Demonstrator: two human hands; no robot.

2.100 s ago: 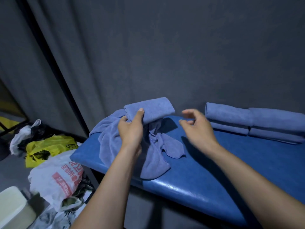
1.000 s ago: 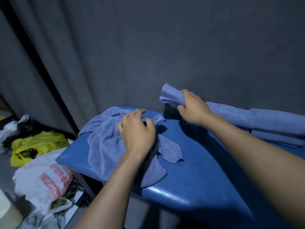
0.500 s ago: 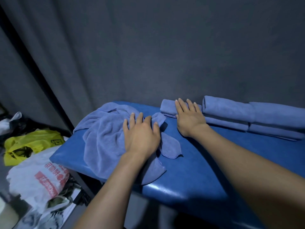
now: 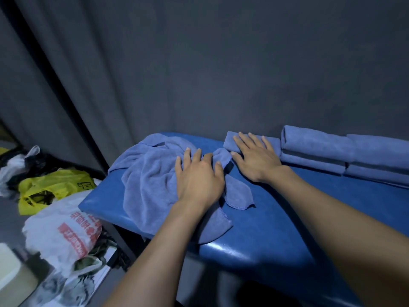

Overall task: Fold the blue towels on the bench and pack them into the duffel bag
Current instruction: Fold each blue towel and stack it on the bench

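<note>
Blue bench (image 4: 276,229), left hand (image 4: 199,180) flat on loose towel (image 4: 150,180), right hand (image 4: 256,158) flat on folded towel (image 4: 230,140)

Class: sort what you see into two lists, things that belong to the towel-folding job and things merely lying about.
Belongs to the job:
crumpled towel
folded towel
stacked folded towels
bench

Just lying about:
yellow bag
white printed bag
curtain

Looks like a massage or treatment room: padded blue vinyl bench (image 4: 276,229) against dark grey wall (image 4: 221,63), folded blue towels (image 4: 345,151) stacked, crumpled plastic shopping bags (image 4: 57,209) on floor.
</note>
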